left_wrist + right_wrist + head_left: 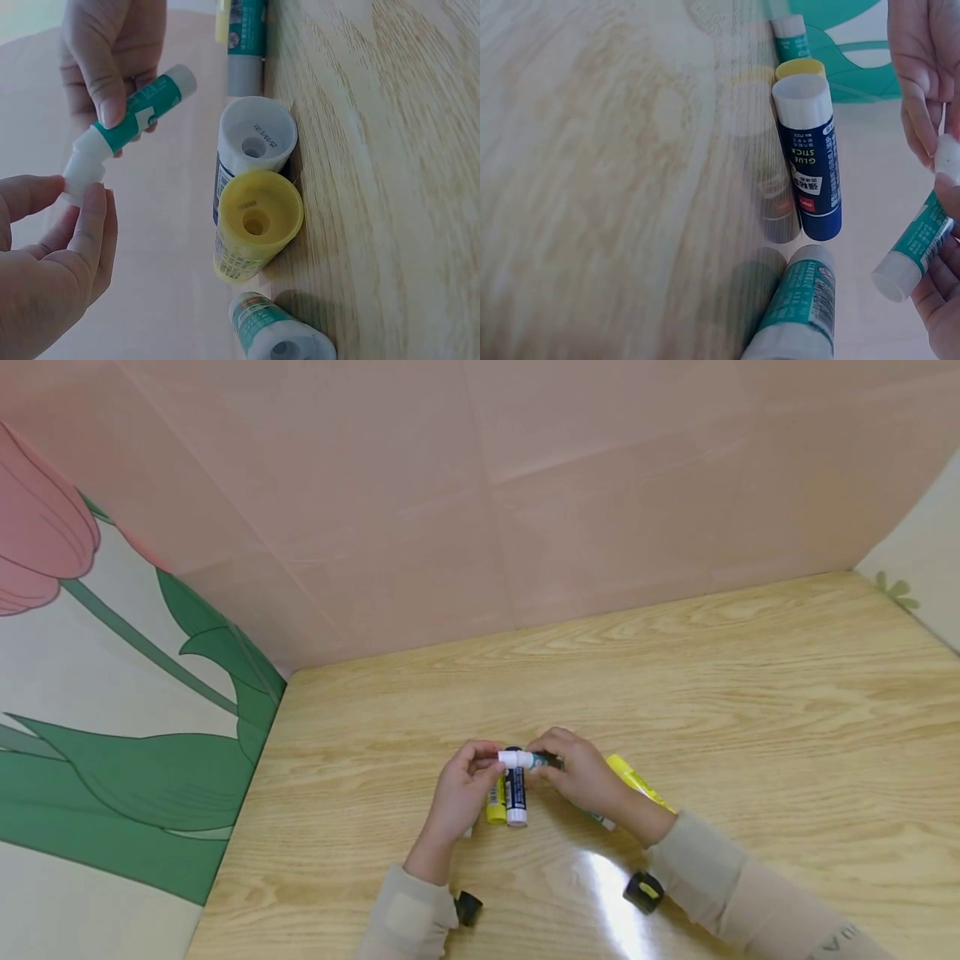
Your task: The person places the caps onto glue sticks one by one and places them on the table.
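My left hand (459, 787) pinches a white cap (81, 177) between thumb and fingertips. My right hand (587, 774) grips a green and white glue stick (146, 110) by its body. Cap and stick meet at a slight angle in the left wrist view; whether they are still joined I cannot tell. Beneath the hands a navy glue stick (810, 169) with a white end lies beside a yellow one (496, 807). Another green glue stick (271, 327) is close to the left hand, and one more green glue stick (801, 296) lies below the right hand.
A second yellow stick (628, 774) lies partly behind the right forearm. The wood-grain table (390, 710) meets a pinkish backdrop (480, 510) at the back and a tulip-printed panel (142, 768) at the left. Light glares off the tabletop near the right wrist.
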`<state>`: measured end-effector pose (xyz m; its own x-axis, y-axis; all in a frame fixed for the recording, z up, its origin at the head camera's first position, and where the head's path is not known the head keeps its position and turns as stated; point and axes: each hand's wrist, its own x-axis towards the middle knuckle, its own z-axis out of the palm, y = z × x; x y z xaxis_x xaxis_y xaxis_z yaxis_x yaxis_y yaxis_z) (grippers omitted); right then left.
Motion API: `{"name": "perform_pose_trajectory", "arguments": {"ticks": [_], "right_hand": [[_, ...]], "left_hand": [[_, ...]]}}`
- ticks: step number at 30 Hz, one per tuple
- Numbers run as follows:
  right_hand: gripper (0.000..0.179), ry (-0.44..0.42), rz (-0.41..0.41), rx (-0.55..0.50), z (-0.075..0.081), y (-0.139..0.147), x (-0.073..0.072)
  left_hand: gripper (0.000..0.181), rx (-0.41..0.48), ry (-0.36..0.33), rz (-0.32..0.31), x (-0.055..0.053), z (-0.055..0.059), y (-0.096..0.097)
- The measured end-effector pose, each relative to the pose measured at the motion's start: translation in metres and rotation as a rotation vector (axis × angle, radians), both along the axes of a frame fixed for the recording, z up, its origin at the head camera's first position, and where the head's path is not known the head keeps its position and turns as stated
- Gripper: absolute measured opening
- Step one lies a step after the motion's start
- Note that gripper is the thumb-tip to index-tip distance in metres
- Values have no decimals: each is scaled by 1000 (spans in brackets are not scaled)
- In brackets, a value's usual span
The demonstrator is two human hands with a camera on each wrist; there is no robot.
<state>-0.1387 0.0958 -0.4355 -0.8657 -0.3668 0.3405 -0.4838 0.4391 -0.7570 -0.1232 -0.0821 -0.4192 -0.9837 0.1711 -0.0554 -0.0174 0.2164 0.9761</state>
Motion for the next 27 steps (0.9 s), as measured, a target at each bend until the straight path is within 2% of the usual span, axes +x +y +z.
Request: {"name": "perform_pose_trajectory", "arguments": {"ticks": [9,27], "right_hand": [[23,-9,6,0,-1,0,1],[20,20,18,28,1,1,3]], "left_hand": [[22,-6,-18,-5,0,2,1],[26,-3,-8,-25,2,2,3]]}}
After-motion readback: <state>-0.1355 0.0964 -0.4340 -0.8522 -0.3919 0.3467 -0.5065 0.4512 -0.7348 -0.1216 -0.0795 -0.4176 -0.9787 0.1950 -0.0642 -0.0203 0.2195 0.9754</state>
